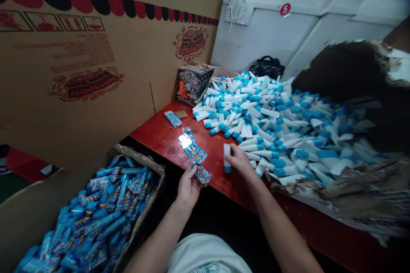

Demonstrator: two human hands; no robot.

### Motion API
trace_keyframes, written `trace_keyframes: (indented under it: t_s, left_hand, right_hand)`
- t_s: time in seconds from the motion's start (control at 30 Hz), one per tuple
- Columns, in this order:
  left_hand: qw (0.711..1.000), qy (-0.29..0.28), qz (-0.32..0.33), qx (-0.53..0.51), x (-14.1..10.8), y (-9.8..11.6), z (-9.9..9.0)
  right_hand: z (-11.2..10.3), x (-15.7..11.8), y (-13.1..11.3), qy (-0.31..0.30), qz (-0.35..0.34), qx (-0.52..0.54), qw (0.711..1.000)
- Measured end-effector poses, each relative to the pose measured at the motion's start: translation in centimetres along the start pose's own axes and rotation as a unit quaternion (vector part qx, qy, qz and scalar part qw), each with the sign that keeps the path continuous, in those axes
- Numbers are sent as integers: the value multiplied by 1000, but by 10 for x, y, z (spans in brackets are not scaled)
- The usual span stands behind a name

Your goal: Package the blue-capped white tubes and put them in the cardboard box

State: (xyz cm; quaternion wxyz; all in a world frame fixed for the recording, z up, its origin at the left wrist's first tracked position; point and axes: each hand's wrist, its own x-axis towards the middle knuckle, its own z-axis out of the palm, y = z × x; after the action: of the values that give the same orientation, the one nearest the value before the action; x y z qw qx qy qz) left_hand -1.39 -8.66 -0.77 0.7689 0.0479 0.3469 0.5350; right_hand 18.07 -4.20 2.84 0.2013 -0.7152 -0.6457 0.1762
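Note:
My left hand (188,188) is closed on a blue printed wrapper (203,174) near the table's front edge. In my right hand (241,160) is a white tube (227,158) with a blue cap, held upright with the cap end down over the red table. Beyond my left hand lie flat, shiny printed wrappers (194,149). To the right of my right hand spreads a large heap of white tubes with blue caps (256,111).
An open carton (141,213) of blue wrapped tubes stands low at the left. Behind it rises a large cardboard box (134,55). A small stack of blue wrappers (173,119) and a dark printed box (194,83) sit on the red table (160,136). Torn cardboard (339,192) borders the heap.

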Motion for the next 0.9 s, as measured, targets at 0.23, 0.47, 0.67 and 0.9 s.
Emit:
trace_keyframes:
  t_s: [0.23,0.47,0.67,0.9]
  left_hand:
    - [998,42,-42,-21,-1,-1,8]
    - [997,50,-59,-31,0,-9,11]
    - [997,50,-55,-22,-1,-13,12]
    - [999,21,-38,-30,-4,-17,12]
  right_hand:
    - [-10,-71,-34,168,-6,580,797]
    - [17,-104,-44,193,-33,533,823]
    - [19,-117,-40,234,-29,450,861]
    - [23,-125,-36,263,-49,383,884]
